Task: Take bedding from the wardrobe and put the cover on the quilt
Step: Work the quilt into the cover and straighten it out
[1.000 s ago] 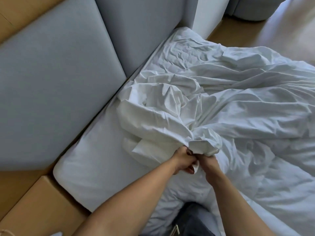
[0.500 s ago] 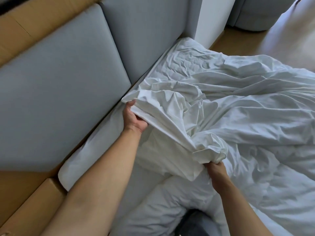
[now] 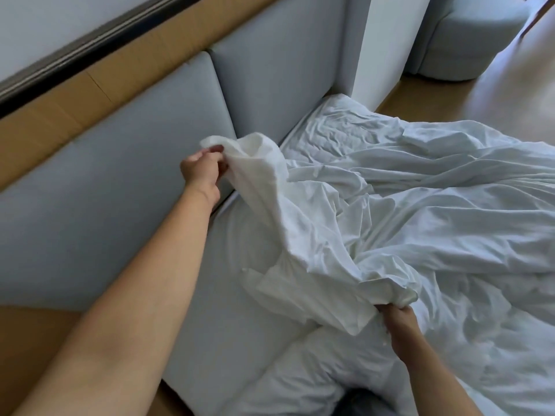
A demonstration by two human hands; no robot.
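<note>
A white quilt cover (image 3: pixel 405 205) lies crumpled over the bed. My left hand (image 3: pixel 202 171) pinches one corner of the cover and holds it raised near the grey headboard (image 3: pixel 105 190). My right hand (image 3: pixel 398 325) grips a bunched part of the same cover low at the near side. Between the two hands the fabric stretches in a loose fold. A white quilt or pillow (image 3: pixel 315 376) lies under the cover by my right forearm; I cannot tell which.
The padded grey headboard runs along the left, with a wooden ledge (image 3: pixel 135 64) above it. A bare white mattress sheet (image 3: pixel 228 295) shows beside the headboard. A grey round seat (image 3: pixel 468 40) stands on the wooden floor (image 3: pixel 510 94) at the far right.
My left hand has lifted the cover's corner up and away towards the headboard, stretching the fabric. My right hand has kept its grip at the near edge.
</note>
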